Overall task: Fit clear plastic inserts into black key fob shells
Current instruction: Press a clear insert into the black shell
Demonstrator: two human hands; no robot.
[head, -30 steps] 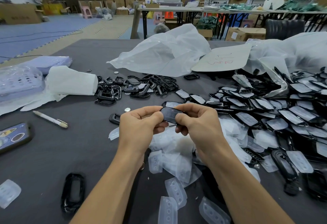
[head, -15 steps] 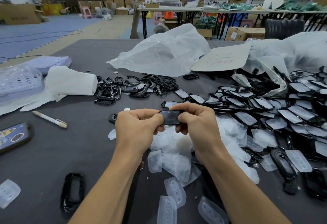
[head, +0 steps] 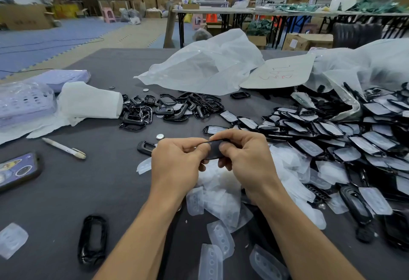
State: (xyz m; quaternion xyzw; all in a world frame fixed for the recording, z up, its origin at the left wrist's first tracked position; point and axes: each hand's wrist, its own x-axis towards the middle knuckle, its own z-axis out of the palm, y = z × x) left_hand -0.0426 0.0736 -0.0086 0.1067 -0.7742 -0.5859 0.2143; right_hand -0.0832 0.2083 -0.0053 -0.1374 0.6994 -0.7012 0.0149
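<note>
Black shell (head: 214, 150) between both hands

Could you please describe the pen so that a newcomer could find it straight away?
Look at the left side of the dark grey table, below the white paper bundle. The pen lies flat between that bundle and the phone. It is the only long thin white thing there.
</note>
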